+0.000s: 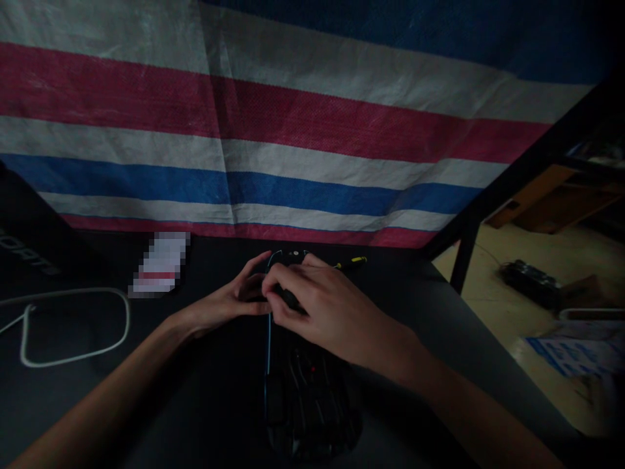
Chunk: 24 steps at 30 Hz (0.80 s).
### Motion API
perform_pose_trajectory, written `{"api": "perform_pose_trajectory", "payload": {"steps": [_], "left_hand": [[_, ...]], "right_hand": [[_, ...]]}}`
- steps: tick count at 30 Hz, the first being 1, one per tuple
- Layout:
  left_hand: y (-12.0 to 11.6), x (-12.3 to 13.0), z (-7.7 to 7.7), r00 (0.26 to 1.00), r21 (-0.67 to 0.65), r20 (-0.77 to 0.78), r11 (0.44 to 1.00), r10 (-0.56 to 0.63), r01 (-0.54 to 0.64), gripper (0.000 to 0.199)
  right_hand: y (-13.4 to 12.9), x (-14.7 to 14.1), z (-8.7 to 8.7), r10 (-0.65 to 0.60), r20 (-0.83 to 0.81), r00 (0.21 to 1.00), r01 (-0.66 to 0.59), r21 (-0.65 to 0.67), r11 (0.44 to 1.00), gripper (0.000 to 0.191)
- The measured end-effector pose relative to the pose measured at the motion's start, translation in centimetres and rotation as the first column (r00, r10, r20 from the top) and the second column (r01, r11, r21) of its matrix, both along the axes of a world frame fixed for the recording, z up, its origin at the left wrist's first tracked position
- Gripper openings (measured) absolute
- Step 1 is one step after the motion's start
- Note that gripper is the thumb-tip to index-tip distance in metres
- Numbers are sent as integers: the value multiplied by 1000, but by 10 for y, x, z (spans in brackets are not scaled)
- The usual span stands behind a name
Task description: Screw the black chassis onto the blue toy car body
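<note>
Hands meet over a dark device (307, 384) on my black table (439, 326). My right hand (317, 303), fingers curled, pinches a small dark part at the device's far end. My left hand (234, 296), half closed, steadies that same end from nine o'clock. The device's body runs toward six o'clock, a thin blue line (268, 345) along its left edge. A yellow-tipped tool (351, 262) lies at one o'clock. At nine o'clock, white table lettering is too dim to read.

Bare table (420, 312) lies open right of the hands (293, 299) — behind, the striped tarp (273, 130) walls it off; a white cable (73, 326) loops left.
</note>
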<state>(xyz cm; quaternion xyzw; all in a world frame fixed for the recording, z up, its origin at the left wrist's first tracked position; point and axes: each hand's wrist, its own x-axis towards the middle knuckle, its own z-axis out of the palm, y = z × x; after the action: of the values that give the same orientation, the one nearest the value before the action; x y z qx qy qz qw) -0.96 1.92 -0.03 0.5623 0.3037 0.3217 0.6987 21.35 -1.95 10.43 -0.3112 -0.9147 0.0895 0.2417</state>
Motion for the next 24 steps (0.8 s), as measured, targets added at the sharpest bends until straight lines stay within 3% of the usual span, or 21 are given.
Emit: {"api": "perform_pose_trajectory", "payload": {"steps": [3, 7, 10, 13, 16, 19, 22, 24], "left_hand": [[1, 1, 1, 1000, 36, 14, 999, -16, 15, 100], [2, 0, 0, 1000, 44, -3, 999, -14, 14, 101], [1, 0, 0, 999, 26, -33, 1000, -1, 2, 101], [0, 0, 0, 999, 32, -46, 999, 24, -23, 96], [1, 0, -2, 1000, 47, -5, 999, -6, 7, 96], [3, 0, -5, 999, 63, 22, 998, -27, 25, 96], [4, -1, -6, 1000, 59, 11, 998, -10, 9, 99], [3, -1, -3, 1000, 41, -9, 999, -11, 11, 99]], "right_hand": [[0, 0, 2, 84, -35, 996, -85, -21, 996, 18], [-1, 0, 3, 98, -52, 994, -99, -10, 995, 15], [-2, -1, 0, 6, -22, 1000, -6, 3, 1000, 3], [-1, -1, -4, -100, 3, 995, 100, 13, 995, 16], [1, -1, -4, 6, -23, 1000, -6, -4, 1000, 8], [2, -1, -1, 84, -51, 995, -85, -19, 996, 18], [1, -1, -1, 84, -58, 995, -84, -7, 996, 14], [1, -1, -3, 13, -38, 999, -12, 29, 999, 4]]}}
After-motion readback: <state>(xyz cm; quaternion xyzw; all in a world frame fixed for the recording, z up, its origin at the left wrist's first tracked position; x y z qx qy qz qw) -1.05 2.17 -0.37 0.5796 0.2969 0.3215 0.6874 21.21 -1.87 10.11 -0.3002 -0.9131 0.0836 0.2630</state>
